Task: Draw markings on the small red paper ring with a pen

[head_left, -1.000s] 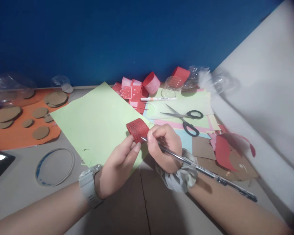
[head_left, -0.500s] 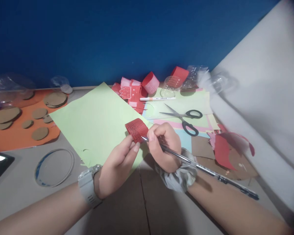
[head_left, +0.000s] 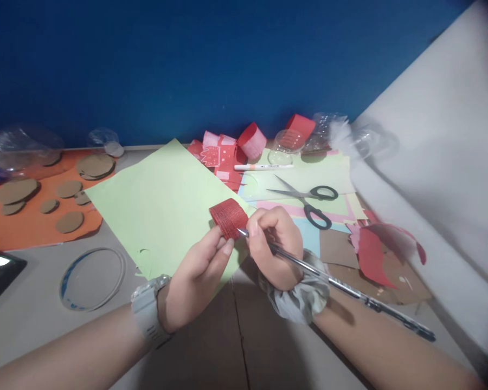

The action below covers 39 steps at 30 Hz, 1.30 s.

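Observation:
A small red paper ring [head_left: 230, 218], its outside covered with fine dark lines, is pinched at its lower edge by my left hand [head_left: 201, 268]. My right hand [head_left: 276, 246] grips a clear-barrelled ballpoint pen [head_left: 341, 281] near its tip, with the fingers closed round it. The pen's point rests at or very close to the right side of the ring; I cannot tell if it touches. Behind and beneath the ring lies a light green paper sheet [head_left: 158, 200], with a small cut in its near corner.
Black-handled scissors [head_left: 309, 194] lie spread on stacked coloured papers at right, near a white marker [head_left: 264, 167]. Red paper rings [head_left: 252, 142] and plastic cups [head_left: 287, 146] line the blue wall. Cardboard discs [head_left: 70, 222] sit on orange paper [head_left: 85, 216] at left, behind a tape ring [head_left: 124, 268].
The whole view has shifted slightly, everything appearing a little farther right and lower. Both hands keep their hold on the red ring and the pen, with hardly any movement between them.

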Each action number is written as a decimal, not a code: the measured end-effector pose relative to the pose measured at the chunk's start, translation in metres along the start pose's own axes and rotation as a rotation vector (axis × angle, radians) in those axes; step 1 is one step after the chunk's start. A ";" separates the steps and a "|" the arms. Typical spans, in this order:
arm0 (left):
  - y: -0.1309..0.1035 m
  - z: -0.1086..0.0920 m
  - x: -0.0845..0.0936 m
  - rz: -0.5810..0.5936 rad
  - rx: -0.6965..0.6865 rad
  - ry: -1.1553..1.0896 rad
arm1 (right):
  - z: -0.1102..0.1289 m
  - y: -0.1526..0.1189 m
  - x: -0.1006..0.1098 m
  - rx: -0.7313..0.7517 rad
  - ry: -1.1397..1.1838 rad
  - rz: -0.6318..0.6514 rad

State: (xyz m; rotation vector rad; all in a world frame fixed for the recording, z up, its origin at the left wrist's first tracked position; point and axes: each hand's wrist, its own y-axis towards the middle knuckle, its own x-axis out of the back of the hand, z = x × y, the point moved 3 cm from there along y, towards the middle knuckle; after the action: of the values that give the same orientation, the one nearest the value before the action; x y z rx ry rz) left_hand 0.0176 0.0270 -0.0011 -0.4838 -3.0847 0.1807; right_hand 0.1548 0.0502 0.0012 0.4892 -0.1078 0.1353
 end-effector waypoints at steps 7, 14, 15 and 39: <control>0.000 -0.002 0.000 0.002 -0.015 -0.025 | 0.000 0.000 0.000 -0.001 0.006 -0.007; 0.000 -0.002 -0.001 0.023 -0.007 -0.043 | 0.000 0.000 0.000 0.006 0.005 -0.008; 0.000 -0.002 -0.001 0.022 -0.005 -0.044 | 0.000 0.000 0.000 0.003 0.004 -0.008; 0.000 -0.001 -0.001 -0.007 0.001 -0.054 | -0.003 -0.002 0.000 -0.006 0.012 -0.036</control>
State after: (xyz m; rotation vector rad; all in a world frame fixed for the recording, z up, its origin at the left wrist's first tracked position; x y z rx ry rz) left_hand 0.0188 0.0271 -0.0004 -0.4766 -3.1383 0.1986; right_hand 0.1557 0.0499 -0.0021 0.4842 -0.0875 0.1032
